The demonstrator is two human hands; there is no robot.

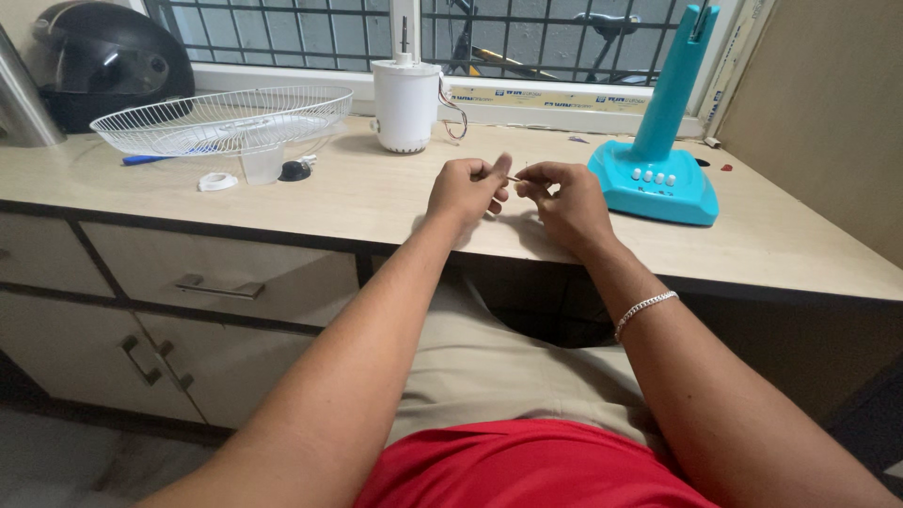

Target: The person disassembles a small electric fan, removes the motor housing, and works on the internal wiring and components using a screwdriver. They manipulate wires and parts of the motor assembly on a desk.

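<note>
Both my hands are raised just above the beige desk (357, 202), close together. My left hand (465, 191) and my right hand (564, 199) pinch the two ends of a tiny thin metal piece, like a screw or pin (514, 178), between thumb and fingers. It is too small to tell exactly what it is. A silver bracelet (645, 309) sits on my right wrist. Behind my hands stands a white fan motor housing (405, 103) with a shaft on top and loose wires at its side. A turquoise fan base with a column (658, 169) stands just right of my right hand.
A white wire fan guard (226, 118) lies at the back left, over a clear cup (262, 165). Near it are a white ring (217, 182), a small black cap (294, 170) and a blue-handled tool (146, 159). A black helmet (103, 61) sits in the corner. Drawers (216, 282) are under the desk.
</note>
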